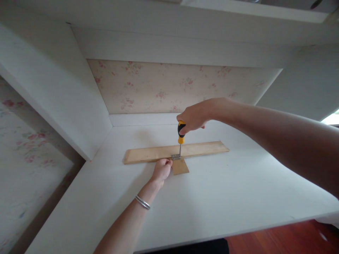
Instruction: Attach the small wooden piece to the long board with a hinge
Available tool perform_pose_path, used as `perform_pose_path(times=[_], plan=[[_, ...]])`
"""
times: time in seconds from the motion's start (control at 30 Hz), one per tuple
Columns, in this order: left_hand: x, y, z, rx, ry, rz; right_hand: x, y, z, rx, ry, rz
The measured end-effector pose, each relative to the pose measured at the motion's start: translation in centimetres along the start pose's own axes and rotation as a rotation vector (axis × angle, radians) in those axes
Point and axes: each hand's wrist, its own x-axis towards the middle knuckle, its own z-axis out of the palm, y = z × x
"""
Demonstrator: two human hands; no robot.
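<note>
My right hand (pixel 194 114) is wrapped around the yellow and black handle of a screwdriver (pixel 181 132). The screwdriver stands nearly upright, its tip at the right end of a small metal hinge (pixel 176 157). That hinge lies across the joint between a long, thin wooden board (pixel 148 153) and a small wooden piece (pixel 180 167). My left hand (pixel 162 169) is closed at the left edge of the small piece, fingertips beside the hinge. Whether a screw sits under the tip is too small to see.
The boards lie on a white desk surface (pixel 212 197) with a white side panel (pixel 55 88) on the left. Behind is a wall with floral paper (pixel 148 88), and a white shelf (pixel 172 42) overhangs. Reddish wooden floor (pixel 278 238) shows past the front edge.
</note>
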Motion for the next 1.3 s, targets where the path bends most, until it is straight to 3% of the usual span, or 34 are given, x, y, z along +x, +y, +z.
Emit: perform_pose_path(times=[0.07, 0.2, 0.37, 0.5, 0.67, 0.8, 0.93, 1.1, 1.23, 1.3], plan=[[0.0, -0.1, 0.0, 0.002, 0.001, -0.004, -0.1, -0.2, -0.1, -0.027, -0.007, 0.039], [0.0, -0.1, 0.0, -0.015, 0.0, -0.003, -0.5, -0.6, -0.2, 0.029, 0.02, -0.014], [0.0, 0.0, 0.0, -0.003, -0.005, -0.001, -0.7, -0.6, -0.1, 0.042, -0.016, 0.076], [0.0, 0.2, 0.0, 0.007, -0.002, -0.014, -0.3, -0.5, 0.0, 0.024, -0.031, -0.021], [-0.2, 0.5, -0.1, 0.014, 0.003, -0.017, -0.3, -0.8, -0.1, -0.021, -0.031, 0.066], [-0.3, 0.5, -0.1, 0.007, 0.004, -0.022, -0.8, -1.0, -0.2, 0.064, -0.087, -0.015], [-0.4, 0.5, -0.1, -0.018, 0.017, -0.028, -0.8, -1.3, -0.2, 0.0, -0.056, 0.055], [-0.3, 0.5, -0.1, 0.017, 0.003, -0.009, -0.6, -1.4, -0.3, 0.061, -0.076, -0.037], [-0.2, 0.4, 0.0, 0.02, 0.009, -0.014, -0.3, -1.0, -0.3, 0.0, -0.071, 0.042], [-0.3, 0.4, -0.1, 0.018, 0.012, -0.016, -0.3, -0.9, -0.2, 0.067, -0.083, 0.007]])
